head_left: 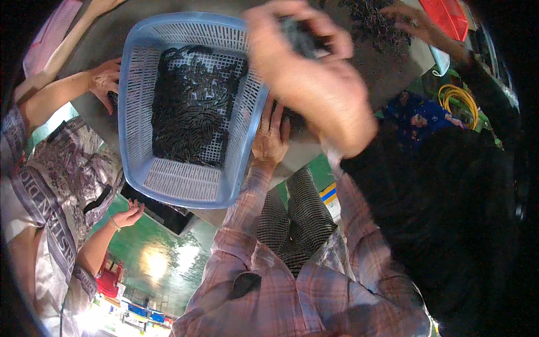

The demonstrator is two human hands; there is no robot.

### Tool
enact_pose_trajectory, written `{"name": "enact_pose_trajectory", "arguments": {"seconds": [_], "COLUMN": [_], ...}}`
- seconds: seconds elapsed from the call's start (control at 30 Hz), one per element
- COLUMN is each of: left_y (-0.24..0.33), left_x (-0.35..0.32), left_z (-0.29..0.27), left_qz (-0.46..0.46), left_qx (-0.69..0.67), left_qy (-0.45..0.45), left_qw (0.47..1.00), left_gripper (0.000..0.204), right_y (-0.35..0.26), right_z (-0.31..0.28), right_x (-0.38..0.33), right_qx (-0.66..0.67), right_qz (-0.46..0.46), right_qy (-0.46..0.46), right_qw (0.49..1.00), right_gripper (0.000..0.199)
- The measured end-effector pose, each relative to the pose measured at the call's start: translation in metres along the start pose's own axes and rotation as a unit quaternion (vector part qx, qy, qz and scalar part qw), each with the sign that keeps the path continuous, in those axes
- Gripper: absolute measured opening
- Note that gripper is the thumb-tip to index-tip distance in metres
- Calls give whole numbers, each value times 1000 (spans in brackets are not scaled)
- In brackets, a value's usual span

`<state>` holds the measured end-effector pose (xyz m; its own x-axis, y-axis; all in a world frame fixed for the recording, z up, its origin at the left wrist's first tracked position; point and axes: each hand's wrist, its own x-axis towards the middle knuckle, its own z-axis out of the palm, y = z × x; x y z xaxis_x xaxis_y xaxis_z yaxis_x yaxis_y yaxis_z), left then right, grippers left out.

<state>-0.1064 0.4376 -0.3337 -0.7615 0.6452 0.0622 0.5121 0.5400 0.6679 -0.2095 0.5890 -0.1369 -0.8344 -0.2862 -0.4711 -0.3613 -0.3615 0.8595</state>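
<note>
A blue plastic basket (255, 146) with slotted walls stands on the grey table (295, 153). A layer of small, narrow black pieces (191, 115) covers much of its grid bottom. My right hand (314, 62) is raised beside the basket's far right corner, smeared by motion. Its fingers curl around a clump of dark pieces (297, 36) whose exact kind I cannot make out. My left hand (270, 137) lies low against the basket's right side, fingers stretched out. Just to its right is a dark patch, probably more black pieces, partly hidden by my right forearm.
A co-worker's hand (106, 81) rests at the basket's left. Another person's hand (407, 19) reaches to a heap of dark pieces (373, 25) at the far right. Nearby are a red tray (446, 17) and a coiled yellow cable (460, 101).
</note>
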Motion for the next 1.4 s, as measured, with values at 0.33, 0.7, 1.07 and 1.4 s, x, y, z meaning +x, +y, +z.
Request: {"name": "enact_pose_trajectory", "arguments": {"seconds": [0.33,0.7,1.07,1.4], "left_y": [7,11,2,10], "left_x": [15,29,26,28], "left_z": [11,0,-7,-3], "left_qz": [-2,-25,-55,-51], "left_qx": [-17,-27,-14,15], "left_qy": [18,-17,-16,-35], "left_qw": [1000,999,998,998], "left_gripper": [51,46,50,49], "right_y": [-12,-214,-211,-255], "right_z": [15,-13,73,148], "right_x": [20,30,119,132], "right_qx": [892,817,722,698], "right_qz": [178,504,641,596], "right_qy": [40,64,51,-114], "right_qw": [413,271,255,380], "right_gripper": [34,37,41,55]}}
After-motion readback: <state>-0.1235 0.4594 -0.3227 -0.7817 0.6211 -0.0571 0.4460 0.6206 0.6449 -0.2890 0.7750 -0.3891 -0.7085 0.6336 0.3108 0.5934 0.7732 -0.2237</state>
